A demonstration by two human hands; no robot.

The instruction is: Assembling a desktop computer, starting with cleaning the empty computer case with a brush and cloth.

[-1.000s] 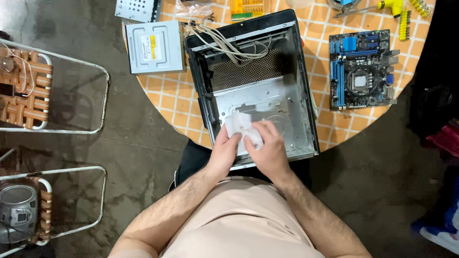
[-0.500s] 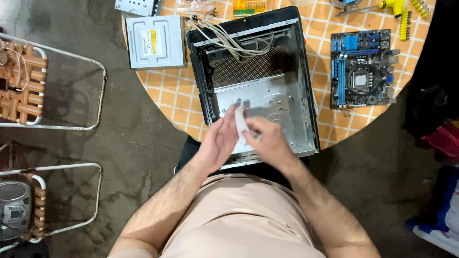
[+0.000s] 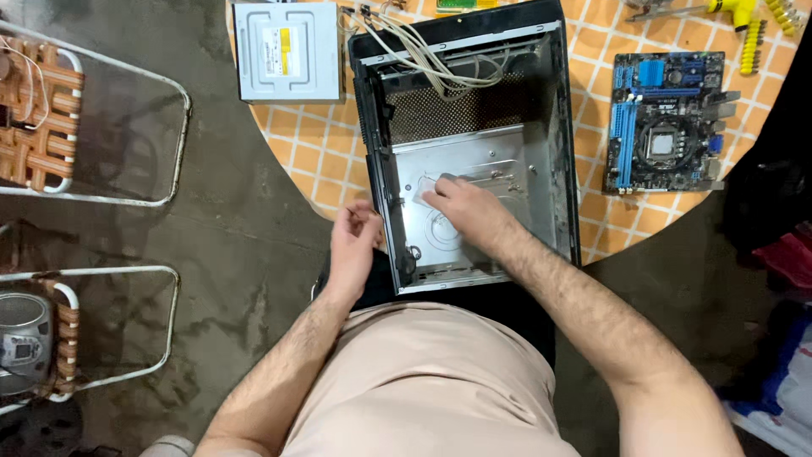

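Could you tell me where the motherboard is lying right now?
In the head view, the motherboard lies flat on the orange tiled table, right of the open computer case.

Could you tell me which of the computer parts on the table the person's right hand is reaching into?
The open black computer case: the right hand rests inside it, while the optical drive and motherboard lie untouched beside it.

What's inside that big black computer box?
Inside the computer case: pale cables, a perforated panel, a bare metal tray. The right hand presses a whitish wipe; beneath it is hidden.

Right hand (image 3: 461,207) presses cloth (image 3: 425,188) (white) inside case (image 3: 554,161).
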